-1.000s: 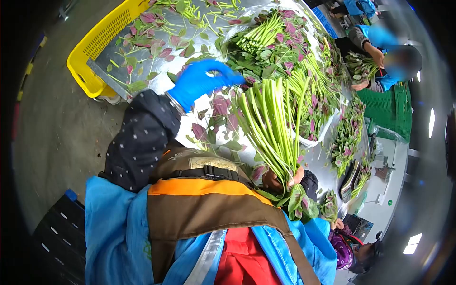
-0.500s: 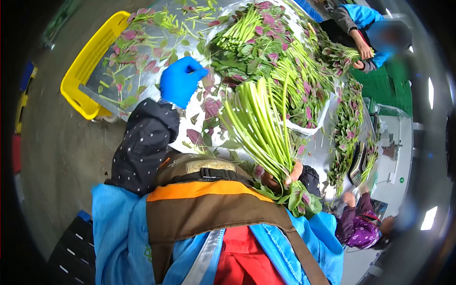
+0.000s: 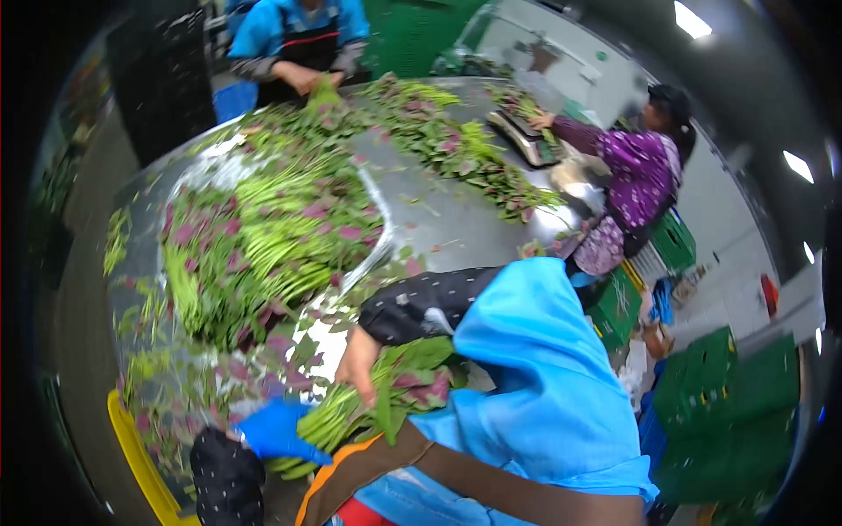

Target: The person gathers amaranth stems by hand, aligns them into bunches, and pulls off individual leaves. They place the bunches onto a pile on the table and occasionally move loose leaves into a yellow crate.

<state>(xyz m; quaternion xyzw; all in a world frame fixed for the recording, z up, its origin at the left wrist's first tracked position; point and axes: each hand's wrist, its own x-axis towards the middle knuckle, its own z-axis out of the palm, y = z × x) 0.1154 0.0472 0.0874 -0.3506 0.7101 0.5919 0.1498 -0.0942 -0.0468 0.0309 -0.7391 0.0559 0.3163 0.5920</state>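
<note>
A bunch of red-and-green amaranth (image 3: 408, 383) lies across the front of my body, leaves to the right and cut stems to the left. My bare right hand (image 3: 358, 363) is closed around its middle. Over the stem ends, my blue-gloved left hand (image 3: 279, 431) is wrapped, its fingertips pointing down to the right; the glove is slightly blurred and its thumb is hidden. Beyond my hands, a large heap of amaranth (image 3: 281, 237) rests on a white plastic sheet (image 3: 382, 215).
Loose leaves and trimmings litter the metal table (image 3: 421, 206). A yellow basket (image 3: 140, 465) adjoins its left edge. Across from me a co-worker (image 3: 303, 39) holds greens; at right another person (image 3: 627, 167) reaches to a scale (image 3: 526, 140). Green crates (image 3: 728, 412) stand at right.
My view has swung to the right. The bunch has tipped from stems upward to lying sideways. My left hand has come from above the table's loose leaves onto the stems.
</note>
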